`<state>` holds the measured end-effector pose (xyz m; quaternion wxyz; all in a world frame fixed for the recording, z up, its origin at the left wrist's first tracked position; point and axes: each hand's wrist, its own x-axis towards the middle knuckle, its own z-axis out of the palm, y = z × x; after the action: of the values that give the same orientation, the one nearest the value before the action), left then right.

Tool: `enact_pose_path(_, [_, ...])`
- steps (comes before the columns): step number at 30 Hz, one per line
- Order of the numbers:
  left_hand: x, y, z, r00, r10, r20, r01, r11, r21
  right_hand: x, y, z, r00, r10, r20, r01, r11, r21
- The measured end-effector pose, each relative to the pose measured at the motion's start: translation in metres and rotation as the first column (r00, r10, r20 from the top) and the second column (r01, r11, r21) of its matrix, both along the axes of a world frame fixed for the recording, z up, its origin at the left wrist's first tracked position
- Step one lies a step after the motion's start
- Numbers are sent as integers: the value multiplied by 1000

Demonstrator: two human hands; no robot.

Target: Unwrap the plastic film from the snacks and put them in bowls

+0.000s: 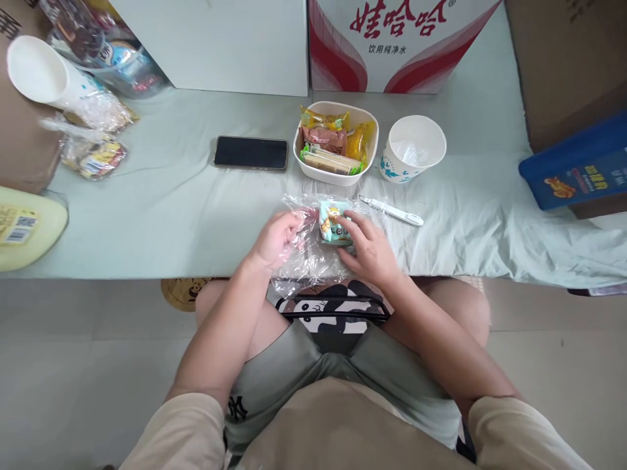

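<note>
Teal packet (328,230) is near the front edge of the tabletop (171,215), mid-width, square in front of the seated person: likely put there so both hands reach it evenly. Clear film (313,266) spreads under and around it, its front part hanging over the edge; can't tell whether the packet lies on the film or inside it. Left hand (274,241): fingers curled in tight, closed on a bunch of film left of the packet, which looks like a way to keep the slippery sheet under control. Right hand (375,251): fingers half open, index reaching over the packet's face, thumb low by its bottom right corner; probably steadying it, but can't tell if they actually pinch. White cutter (394,212) lies just beyond the right hand, slanted, handle end to the right, so presumably parked for an easy right-hand pickup. Bowl (300,163) sits behind the film with wrapped snacks (323,140) grouped in it, I'd guess so they stay together. Paper cup (390,171) stands right of the bowl with crumpled clear plastic (410,153) inside, maybe doing bin duty. Phone (251,153) lies flat left of the bowl, clear of both hands.
</note>
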<state>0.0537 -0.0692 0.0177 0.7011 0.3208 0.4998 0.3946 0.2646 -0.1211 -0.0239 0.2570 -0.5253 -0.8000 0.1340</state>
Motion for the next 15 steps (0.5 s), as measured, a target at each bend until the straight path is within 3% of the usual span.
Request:
enact_pose_path(6, [12,-1,3,989,-18,145,36,992,-119,2,7,-8,988,-122,-100,121,993,-14])
enact_pose_path(11, [8,0,-1,998,55,27,-52,995,-79,4,9,-5,975,-170,-145,160,984,-79])
enact_pose_path(15, [5,2,0,998,48,41,-45,997,-62,7,8,1,957,-216,-192,197,974,-111])
